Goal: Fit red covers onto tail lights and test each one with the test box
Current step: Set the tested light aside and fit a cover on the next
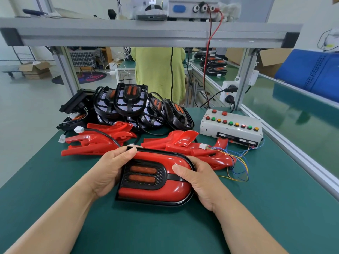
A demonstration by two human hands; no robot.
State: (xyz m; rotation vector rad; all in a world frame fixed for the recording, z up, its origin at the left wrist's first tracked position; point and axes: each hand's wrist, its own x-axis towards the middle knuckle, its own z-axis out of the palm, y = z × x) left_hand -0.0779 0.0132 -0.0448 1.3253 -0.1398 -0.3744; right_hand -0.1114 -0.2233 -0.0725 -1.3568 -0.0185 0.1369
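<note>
green workbench mat under an aluminium frame, both hands round one tail light

on the near middle of the mat, the left hand grips the tail light's left end with its thumb over the far corner, and the right hand grips the rounded right end, thumb lying on the red cover seated in the black housing. just beyond lie loose red covers, with a heap of bare black tail lights behind them. the test box sits far right, its coloured wires trailing near the right hand. past the bench stands a person in a green top.
</note>
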